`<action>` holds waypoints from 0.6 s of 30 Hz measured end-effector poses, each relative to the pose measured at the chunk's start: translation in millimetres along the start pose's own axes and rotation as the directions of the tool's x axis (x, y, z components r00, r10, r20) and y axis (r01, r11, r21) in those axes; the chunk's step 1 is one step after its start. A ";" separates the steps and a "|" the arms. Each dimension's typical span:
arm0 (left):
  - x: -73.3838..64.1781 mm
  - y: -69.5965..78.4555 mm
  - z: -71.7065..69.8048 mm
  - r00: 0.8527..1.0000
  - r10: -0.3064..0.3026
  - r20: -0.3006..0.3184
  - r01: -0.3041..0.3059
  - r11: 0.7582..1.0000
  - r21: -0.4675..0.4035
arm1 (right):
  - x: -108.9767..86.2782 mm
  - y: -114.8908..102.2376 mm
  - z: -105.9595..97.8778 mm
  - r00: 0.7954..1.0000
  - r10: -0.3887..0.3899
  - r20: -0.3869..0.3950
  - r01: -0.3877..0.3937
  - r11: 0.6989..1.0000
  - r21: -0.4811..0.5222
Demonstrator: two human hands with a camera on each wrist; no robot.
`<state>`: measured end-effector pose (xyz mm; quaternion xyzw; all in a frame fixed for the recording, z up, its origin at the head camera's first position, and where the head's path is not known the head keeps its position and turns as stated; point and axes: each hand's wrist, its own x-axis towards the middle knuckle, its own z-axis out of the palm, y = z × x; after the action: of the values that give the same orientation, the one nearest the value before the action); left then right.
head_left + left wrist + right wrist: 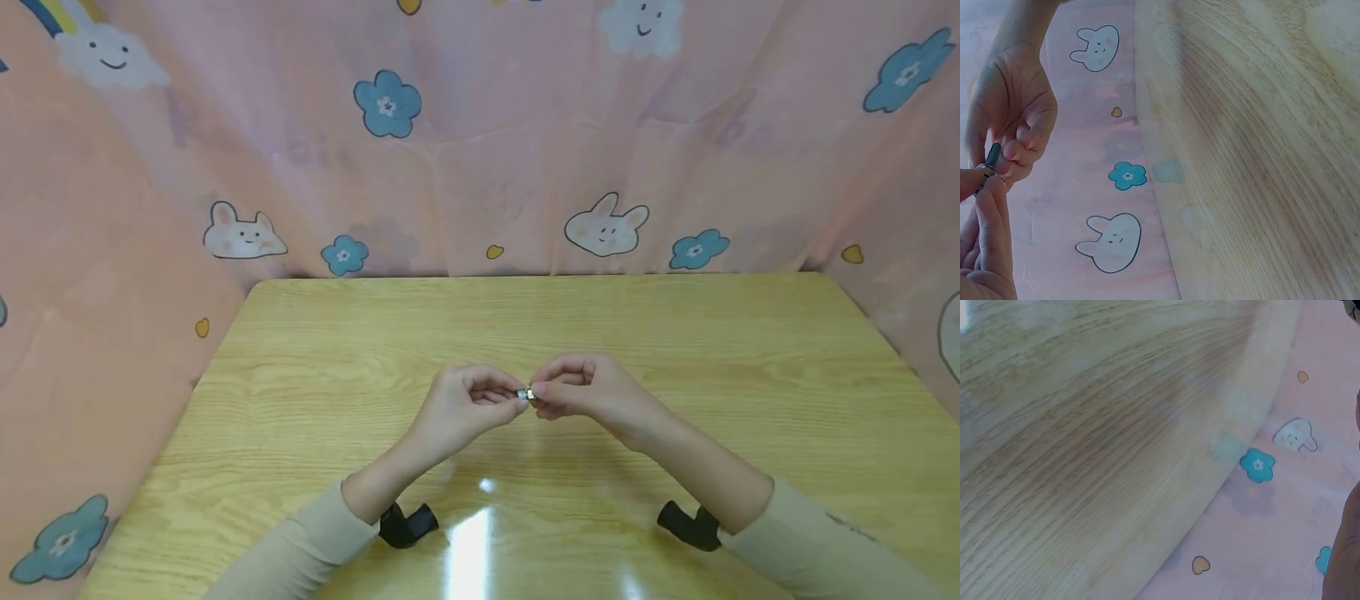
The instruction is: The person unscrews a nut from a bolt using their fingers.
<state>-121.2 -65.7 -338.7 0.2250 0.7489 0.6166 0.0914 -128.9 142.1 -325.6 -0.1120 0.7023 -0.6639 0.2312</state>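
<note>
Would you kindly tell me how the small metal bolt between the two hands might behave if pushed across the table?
The bolt looks metallic, so it should be stiff and perhaps fairly heavy for its size. Its round threaded shaft would probably let it roll on the smooth, glossy table.

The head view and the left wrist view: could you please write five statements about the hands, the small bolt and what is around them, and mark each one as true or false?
1. The left hand and the right hand meet at the small bolt. True.
2. The small bolt lies on the tabletop, apart from both hands. False: it is held in the fingers, above the tabletop.
3. The left wrist view shows a thread on the small bolt. True.
4. Both sleeves are black. False: the sleeves are beige.
5. The pink cloth bears blue flowers. True.
</note>
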 end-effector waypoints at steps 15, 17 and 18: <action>-3.1 4.4 0.9 1.000 0.008 -0.005 -0.008 1.000 -0.003 | -3.8 -4.2 2.9 0.999 -0.037 -0.003 0.037 0.995 -0.092; -2.8 5.1 0.8 1.000 0.017 -0.004 -0.017 1.000 -0.002 | -4.5 -5.0 3.2 0.999 -0.045 -0.005 0.044 0.994 -0.104; -2.4 5.3 0.8 1.000 0.025 -0.004 -0.025 1.000 -0.001 | -4.9 -5.3 3.0 0.998 -0.058 -0.003 0.057 0.993 -0.106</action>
<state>-117.6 -65.4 -334.1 0.2330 0.7458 0.6186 0.0826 -124.1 141.2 -319.6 -0.1424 0.7338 -0.6322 0.2038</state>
